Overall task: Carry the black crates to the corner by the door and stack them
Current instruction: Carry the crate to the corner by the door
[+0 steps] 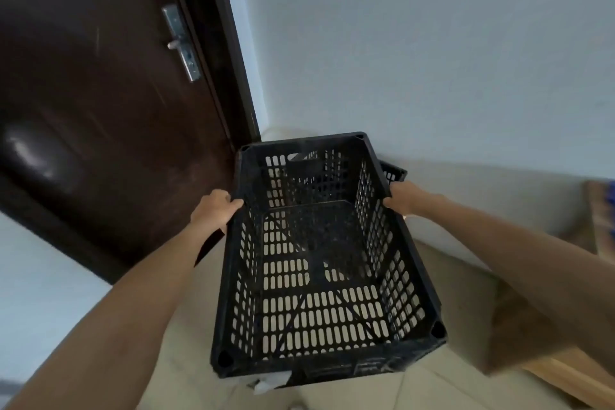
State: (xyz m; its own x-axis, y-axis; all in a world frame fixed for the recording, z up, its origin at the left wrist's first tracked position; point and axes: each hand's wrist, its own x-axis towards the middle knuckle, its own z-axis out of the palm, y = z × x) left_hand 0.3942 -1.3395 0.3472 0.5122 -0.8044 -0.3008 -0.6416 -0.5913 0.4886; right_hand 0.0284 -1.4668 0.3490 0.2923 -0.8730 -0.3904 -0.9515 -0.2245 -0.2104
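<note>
Holding the near black crate [226,293], both bare arms reach out from the bottom of the view. A small white scrap of paper [271,381] sticks out under the short end of the crate closest to the person. The crate has nothing in it. Its sides and bottom are full of little holes, and the pale floor [459,293] shows through them. Its open top faces up.

The crate is long, and its long way runs from the person out toward the corner. The far end leans a little to the left, toward the door.

The left hand [214,210] grips the left long rim, about halfway along, with its fingers [233,202] curled over the edge. The right hand [404,196] grips the right long rim across from it, fingers wrapped on the edge too.

Just past the right hand, a corner of a second black crate [394,173] peeks out from behind and under the first one. I cannot tell if the two crates touch.

On the right side sits a brown wooden thing [599,226], blurry.

Farther back, a dark brown door [100,110] with a shiny metal handle [181,43] stands on the left. A light blue wall [432,43] stands on the right. They meet in the corner right behind the crates.
</note>
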